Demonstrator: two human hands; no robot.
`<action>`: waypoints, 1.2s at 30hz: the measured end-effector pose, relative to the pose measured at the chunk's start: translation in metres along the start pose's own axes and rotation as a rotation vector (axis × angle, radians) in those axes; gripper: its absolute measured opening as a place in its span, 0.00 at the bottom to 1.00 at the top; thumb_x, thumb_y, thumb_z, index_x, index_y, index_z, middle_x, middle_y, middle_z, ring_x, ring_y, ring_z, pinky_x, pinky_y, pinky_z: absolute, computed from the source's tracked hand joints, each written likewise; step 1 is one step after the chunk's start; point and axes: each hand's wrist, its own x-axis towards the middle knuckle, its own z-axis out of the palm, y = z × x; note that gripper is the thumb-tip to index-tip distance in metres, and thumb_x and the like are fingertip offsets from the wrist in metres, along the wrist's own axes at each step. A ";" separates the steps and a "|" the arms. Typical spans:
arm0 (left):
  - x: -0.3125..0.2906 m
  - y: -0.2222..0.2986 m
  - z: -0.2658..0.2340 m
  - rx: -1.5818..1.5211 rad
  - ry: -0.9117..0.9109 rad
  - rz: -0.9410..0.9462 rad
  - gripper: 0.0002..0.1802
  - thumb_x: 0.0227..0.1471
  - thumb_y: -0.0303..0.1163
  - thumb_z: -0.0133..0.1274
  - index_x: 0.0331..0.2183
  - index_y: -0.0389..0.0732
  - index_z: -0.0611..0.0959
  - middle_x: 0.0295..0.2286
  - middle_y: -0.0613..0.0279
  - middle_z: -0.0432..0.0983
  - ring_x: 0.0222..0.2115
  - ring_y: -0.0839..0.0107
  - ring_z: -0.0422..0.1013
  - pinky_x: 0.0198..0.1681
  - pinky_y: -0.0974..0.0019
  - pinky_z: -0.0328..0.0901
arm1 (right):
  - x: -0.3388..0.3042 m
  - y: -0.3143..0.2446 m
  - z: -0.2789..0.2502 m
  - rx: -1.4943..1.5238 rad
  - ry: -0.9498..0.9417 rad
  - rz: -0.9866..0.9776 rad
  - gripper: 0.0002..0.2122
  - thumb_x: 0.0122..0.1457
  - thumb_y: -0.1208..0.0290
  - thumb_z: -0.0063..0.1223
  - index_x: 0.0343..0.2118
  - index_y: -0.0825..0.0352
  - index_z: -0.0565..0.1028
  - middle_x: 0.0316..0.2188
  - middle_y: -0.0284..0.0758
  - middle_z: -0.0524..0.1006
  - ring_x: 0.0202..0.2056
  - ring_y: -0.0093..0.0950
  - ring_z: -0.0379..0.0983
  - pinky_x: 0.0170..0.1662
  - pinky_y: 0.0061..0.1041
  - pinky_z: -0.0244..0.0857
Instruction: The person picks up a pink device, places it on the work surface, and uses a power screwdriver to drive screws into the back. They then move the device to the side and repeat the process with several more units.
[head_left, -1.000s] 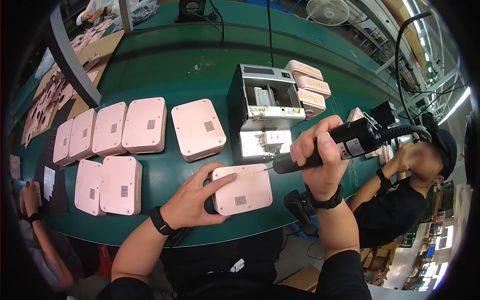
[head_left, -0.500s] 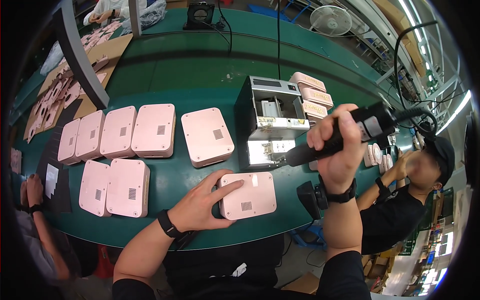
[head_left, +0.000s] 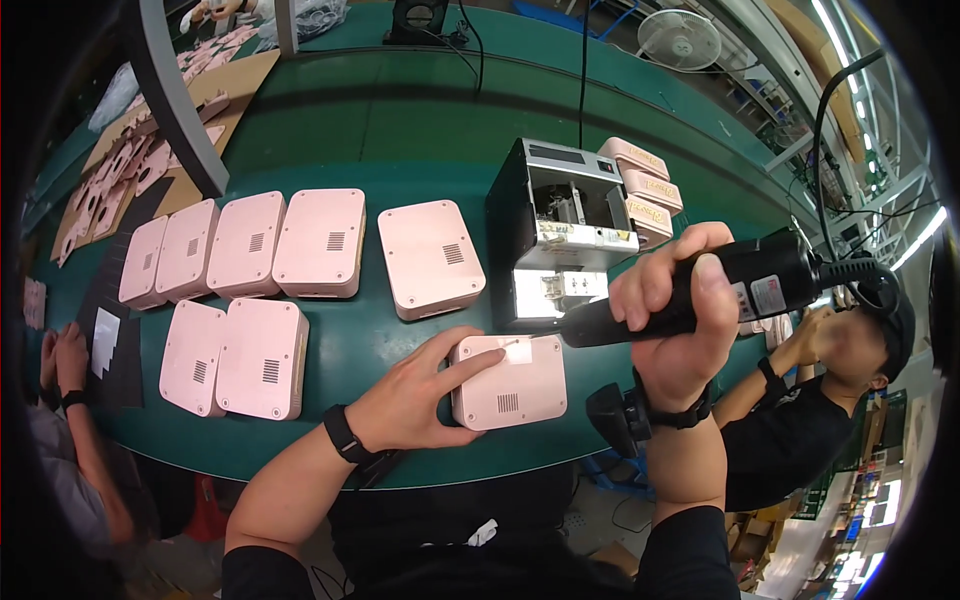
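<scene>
My left hand (head_left: 405,398) grips the left side of a pink plastic box (head_left: 532,384) at the table's near edge. Its thumb lies along the near side and a finger stretches over the top face, by a small glossy patch. The box has corner screw holes and a slotted vent. In my right hand (head_left: 712,312) is a black electric screwdriver (head_left: 765,278), held nearly level, its nose pointing left just above the box's far right corner. Close beyond that nose stands a black and silver screw feeder (head_left: 555,158); the screwdriver's bit cannot be made out.
Several similar pink boxes (head_left: 320,240) stand at the left, one (head_left: 432,258) nearer the feeder. More pink parts (head_left: 650,190) are stacked behind the feeder. Flat pink pieces (head_left: 120,180) lie on cardboard far left. Co-workers sit at both sides; a cable (head_left: 825,130) hangs at right.
The screwdriver has moved from the feeder's front tray toward the near side, closer to the box. My left hand still holds the box. The whole view has shifted slightly.
</scene>
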 end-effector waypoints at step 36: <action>0.016 0.011 0.016 -0.004 -0.054 0.006 0.45 0.35 0.36 0.69 0.58 0.48 0.72 0.56 0.49 0.61 0.53 0.49 0.67 0.53 0.56 0.68 | 0.015 -0.010 -0.017 -0.185 0.039 -0.113 0.06 0.62 0.69 0.45 0.37 0.65 0.64 0.19 0.33 0.67 0.17 0.24 0.63 0.23 0.28 0.61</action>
